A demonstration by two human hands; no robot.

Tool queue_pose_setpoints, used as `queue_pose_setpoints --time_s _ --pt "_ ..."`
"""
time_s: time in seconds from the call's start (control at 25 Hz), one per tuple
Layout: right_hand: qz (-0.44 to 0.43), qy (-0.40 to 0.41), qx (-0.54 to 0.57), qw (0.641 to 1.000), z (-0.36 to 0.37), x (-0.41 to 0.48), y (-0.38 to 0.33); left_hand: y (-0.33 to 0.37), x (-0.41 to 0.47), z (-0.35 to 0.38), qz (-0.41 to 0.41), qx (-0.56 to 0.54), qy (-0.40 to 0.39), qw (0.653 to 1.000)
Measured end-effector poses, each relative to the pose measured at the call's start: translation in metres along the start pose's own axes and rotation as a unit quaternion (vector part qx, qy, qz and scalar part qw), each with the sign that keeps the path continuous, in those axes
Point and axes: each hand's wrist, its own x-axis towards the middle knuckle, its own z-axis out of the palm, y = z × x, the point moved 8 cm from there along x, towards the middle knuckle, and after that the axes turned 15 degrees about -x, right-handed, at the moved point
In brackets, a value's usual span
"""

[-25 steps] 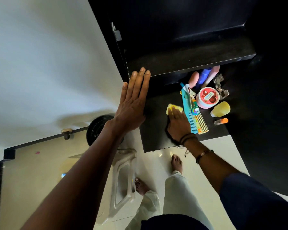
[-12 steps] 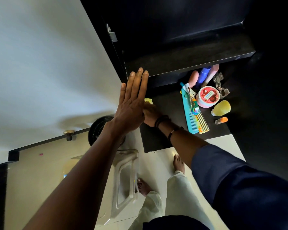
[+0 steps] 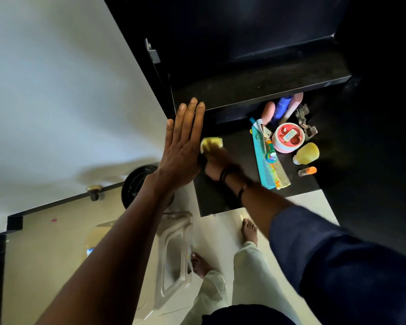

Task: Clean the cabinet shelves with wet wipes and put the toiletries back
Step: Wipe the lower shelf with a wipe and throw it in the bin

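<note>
My left hand (image 3: 183,146) lies flat with straight fingers against the left edge of the black cabinet, at the level of the upper shelf (image 3: 256,90). My right hand (image 3: 217,161), blurred, presses a yellow wet wipe (image 3: 210,143) onto the left part of the lower shelf (image 3: 220,200). Toiletries crowd the right half of that shelf. They include a teal comb (image 3: 271,167), a round pink tub (image 3: 290,137), a yellow bottle (image 3: 306,153), a small orange-capped tube (image 3: 307,171), and pink (image 3: 267,111) and blue (image 3: 283,105) bottles at the back.
The open white cabinet door (image 3: 56,90) stands to the left. Below on the tiled floor are a pale plastic stool (image 3: 174,249), a round black object (image 3: 136,184) and my bare feet. A metal piece (image 3: 304,120) sits at the shelf's back right.
My right hand slid the wipe from beside the comb to the shelf's left side, close to my left hand. My left hand has stayed against the cabinet edge.
</note>
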Motion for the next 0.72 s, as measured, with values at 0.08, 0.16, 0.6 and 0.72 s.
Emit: queue_pose_setpoints --time_s 0.08,0.16,0.6,0.72 --pt "-0.053 0.028 0.018 0.998 0.034 -0.051 -0.031 0.001 0.000 0.000 0.003 0.003 0.003 1.000" --pt "-0.080 0.020 0.014 0.996 0.060 -0.115 -0.040 0.000 0.000 0.001 0.005 0.010 0.008 1.000" --pt "0.037 -0.033 -0.062 0.997 -0.002 -0.025 0.077 -0.001 0.000 0.003 0.005 0.009 0.019 1.000" --pt "0.060 -0.052 -0.074 0.994 -0.022 0.018 0.076 -0.002 0.001 0.002 0.004 0.012 0.024 1.000"
